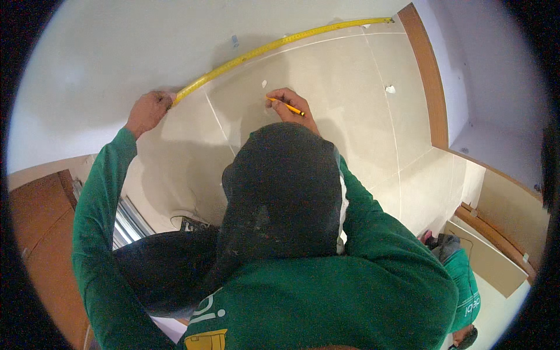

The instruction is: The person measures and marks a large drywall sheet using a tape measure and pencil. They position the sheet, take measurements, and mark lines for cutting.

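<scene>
At the left, my left hand [149, 112] is closed on the near end of a yellow tape measure [248, 56]. Its blade runs out in a curve along the line where the pale wall [134, 46] meets the tiled floor [350, 116]. The far tip reaches close to the wooden edge [421, 70] at the upper right. Whether the tape's case sits inside my left hand is hidden. A yellow-orange pencil [290, 108] with a dark end is pinched in my right hand [300, 105], low over the floor, apart from the tape.
Small white chips [390, 89] lie on the tiles. My dark-trousered leg [286, 186] fills the middle. Metal profiles [129, 221] and brown panels [44, 233] are at the left. A person in green [464, 286] is at the lower right, beside a pale board [487, 256].
</scene>
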Motion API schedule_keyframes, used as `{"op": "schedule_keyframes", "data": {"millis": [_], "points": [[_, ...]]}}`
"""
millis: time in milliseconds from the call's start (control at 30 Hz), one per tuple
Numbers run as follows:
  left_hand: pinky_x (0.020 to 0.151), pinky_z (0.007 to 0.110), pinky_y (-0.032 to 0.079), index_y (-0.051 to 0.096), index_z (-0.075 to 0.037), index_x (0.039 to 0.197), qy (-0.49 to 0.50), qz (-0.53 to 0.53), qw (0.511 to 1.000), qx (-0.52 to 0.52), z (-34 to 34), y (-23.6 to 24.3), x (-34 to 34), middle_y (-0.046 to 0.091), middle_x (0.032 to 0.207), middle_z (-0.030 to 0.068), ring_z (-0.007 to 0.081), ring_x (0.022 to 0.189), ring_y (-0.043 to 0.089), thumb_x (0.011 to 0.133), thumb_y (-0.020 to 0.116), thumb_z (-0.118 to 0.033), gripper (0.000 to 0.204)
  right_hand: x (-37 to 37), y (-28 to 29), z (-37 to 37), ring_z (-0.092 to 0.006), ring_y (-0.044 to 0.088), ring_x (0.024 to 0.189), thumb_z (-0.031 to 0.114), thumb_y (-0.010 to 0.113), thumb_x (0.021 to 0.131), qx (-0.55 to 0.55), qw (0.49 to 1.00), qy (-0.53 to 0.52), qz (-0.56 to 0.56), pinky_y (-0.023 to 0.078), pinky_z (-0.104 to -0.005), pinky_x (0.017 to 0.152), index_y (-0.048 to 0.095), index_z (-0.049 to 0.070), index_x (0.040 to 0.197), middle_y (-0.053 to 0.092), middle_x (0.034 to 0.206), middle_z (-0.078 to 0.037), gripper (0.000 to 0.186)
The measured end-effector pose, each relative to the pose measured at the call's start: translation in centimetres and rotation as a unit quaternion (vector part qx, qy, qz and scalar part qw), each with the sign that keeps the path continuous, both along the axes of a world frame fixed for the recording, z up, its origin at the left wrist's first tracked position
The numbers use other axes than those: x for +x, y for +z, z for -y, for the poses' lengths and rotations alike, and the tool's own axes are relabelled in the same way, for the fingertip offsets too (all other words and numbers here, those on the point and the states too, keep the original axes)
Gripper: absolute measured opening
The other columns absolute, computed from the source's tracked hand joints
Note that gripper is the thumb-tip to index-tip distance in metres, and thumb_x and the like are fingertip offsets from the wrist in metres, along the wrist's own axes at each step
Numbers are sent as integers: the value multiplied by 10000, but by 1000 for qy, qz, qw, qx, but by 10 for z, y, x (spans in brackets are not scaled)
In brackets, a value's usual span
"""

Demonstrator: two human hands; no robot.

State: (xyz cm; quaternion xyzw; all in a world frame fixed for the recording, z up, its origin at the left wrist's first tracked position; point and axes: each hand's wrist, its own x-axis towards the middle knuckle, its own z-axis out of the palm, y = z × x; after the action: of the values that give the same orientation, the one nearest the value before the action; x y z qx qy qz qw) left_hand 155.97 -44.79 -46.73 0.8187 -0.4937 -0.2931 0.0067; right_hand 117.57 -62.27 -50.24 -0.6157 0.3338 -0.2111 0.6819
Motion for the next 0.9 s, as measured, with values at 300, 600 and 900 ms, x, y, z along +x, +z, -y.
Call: {"op": "schedule_keyframes", "data": {"millis": [300,600,900], "points": [[860,559,548,760,-31,1053,34,59,998,2,21,-14,-1,751,1000,238,461,947,714,1049,508,-535,563,27,2,26,-129,663,970,149,675,1018,-61,998,22,-6,538,-295,887,715,28,1159,724,1017,-52,190],[873,562,565,793,-55,1027,26,93,995,30,28,-21,7,758,1008,249,455,946,725,997,565,-540,537,38,-16,38,-138,669,996,165,665,1028,-72,996,57,-3,545,-304,907,730,40,1132,741,1035,-42,175],[858,496,590,825,-120,1025,199,117,973,19,47,2,-28,787,1051,167,348,998,752,864,746,-483,405,155,-33,36,-153,658,985,224,707,1018,-172,954,237,62,543,-329,879,724,81,1143,729,1022,-75,191]]}}
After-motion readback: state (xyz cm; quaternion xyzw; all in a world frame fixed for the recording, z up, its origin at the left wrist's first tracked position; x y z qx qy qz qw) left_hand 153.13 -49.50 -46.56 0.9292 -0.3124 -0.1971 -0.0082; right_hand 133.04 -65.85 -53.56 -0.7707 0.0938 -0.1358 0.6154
